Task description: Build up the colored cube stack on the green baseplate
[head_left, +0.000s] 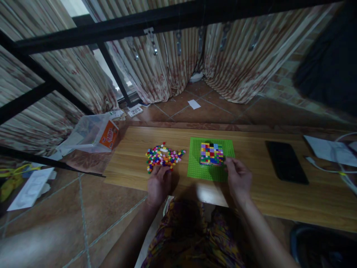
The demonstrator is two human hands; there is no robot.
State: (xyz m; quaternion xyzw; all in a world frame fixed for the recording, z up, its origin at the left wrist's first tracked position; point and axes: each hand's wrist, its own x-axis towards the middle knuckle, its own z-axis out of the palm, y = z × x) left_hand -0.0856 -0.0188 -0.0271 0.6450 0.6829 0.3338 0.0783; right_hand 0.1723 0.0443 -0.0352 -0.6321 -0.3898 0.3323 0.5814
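Resting left hand (158,184) loosely curled on loose bricks (163,156), maybe pinching one, can't tell; right hand (237,178) half-open, fingertips at brick block (212,153) on green baseplate (210,158). Bricks probably light, stiff, slick: pinching by sides w/ fingertips.

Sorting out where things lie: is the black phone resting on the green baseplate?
No, the black phone lies on the wooden board, right of the green baseplate.

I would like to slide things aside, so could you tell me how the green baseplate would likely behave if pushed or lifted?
The green baseplate looks thin and flat, so it would probably slide easily on the smooth wooden board. Lifted by one edge it may flex slightly. The block of coloured bricks seems pressed on, so it likely moves with it.
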